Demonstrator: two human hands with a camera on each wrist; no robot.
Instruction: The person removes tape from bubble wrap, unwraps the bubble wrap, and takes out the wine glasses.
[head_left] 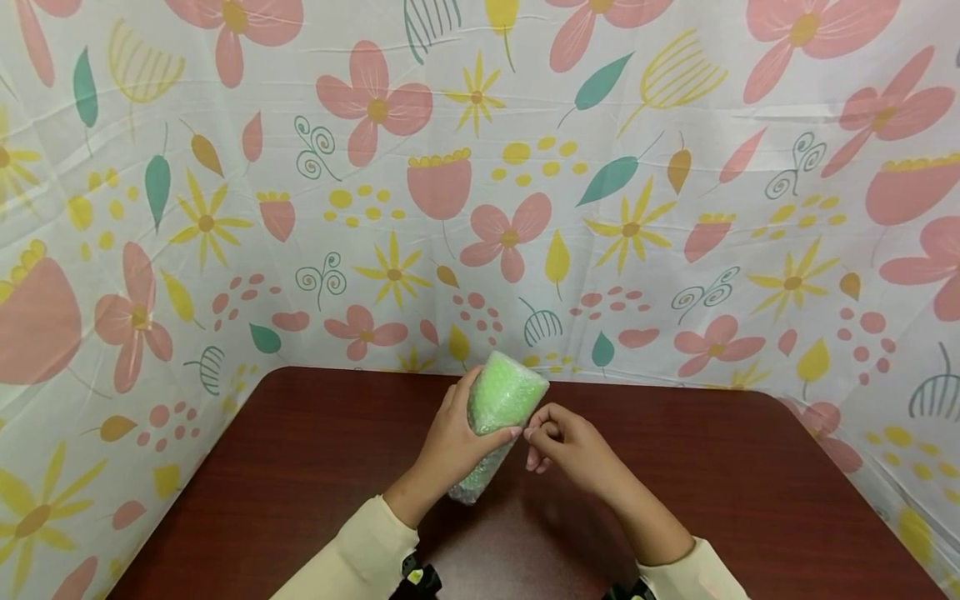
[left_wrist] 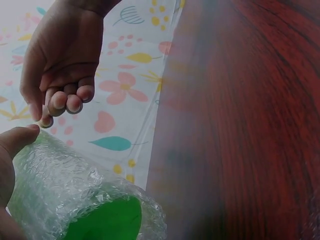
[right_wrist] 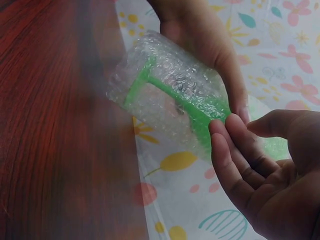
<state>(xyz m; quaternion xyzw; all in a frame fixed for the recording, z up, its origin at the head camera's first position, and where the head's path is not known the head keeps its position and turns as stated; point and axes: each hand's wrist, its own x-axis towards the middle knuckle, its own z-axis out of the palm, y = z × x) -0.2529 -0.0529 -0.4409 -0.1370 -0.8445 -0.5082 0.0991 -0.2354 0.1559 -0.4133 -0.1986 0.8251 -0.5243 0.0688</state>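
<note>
My left hand (head_left: 450, 433) grips a bubble-wrapped bundle (head_left: 504, 396), tilted above the table, with the thumb across its near side. Inside the clear bubble wrap (left_wrist: 60, 175) is something bright green; the left wrist view shows a rounded green end (left_wrist: 107, 220). Through the wrap, the right wrist view shows a green band with a crosspiece (right_wrist: 170, 92), but what the object is cannot be told. My right hand (head_left: 573, 446) is at the bundle's right side by the left thumb tip. Its thumb and bent fingers (right_wrist: 237, 150) come close together there; whether they pinch the wrap is unclear.
A dark red-brown wooden table (head_left: 300, 483) lies under the hands. Behind it and at both sides hangs a white cloth (head_left: 570, 275) printed with flowers and leaves. The bundle's top end is near the table's far edge.
</note>
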